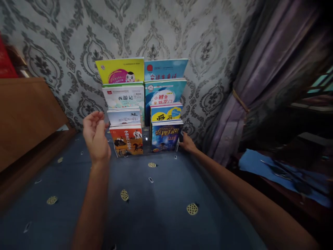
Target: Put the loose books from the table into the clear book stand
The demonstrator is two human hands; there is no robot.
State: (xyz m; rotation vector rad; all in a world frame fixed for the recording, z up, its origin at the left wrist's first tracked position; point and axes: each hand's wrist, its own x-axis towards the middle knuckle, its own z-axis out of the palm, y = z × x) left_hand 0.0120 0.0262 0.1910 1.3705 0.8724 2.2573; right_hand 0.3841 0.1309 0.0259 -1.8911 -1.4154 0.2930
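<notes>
Two columns of books stand in rising tiers in a clear book rack [147, 147] against the wall. In front are an orange-red book [126, 140] on the left and a dark blue book [166, 137] on the right. Behind them rise a white-green book [123, 97], a yellow book [119, 71], a yellow-and-blue book [166, 113] and blue books [166, 69]. My left hand [97, 137] is raised beside the left column, fingers loosely bent, holding nothing. My right hand [187, 142] has its fingers at the rack's right side edge, apparently gripping it; some fingertips are hidden.
The rack stands on a dark blue cloth [151, 211] with a pineapple pattern. A brown wooden panel [28, 114] rises at the left. On the right hang a tied purple curtain [234, 100] and, lower down, a light blue cloth [283, 177] with dark items on it.
</notes>
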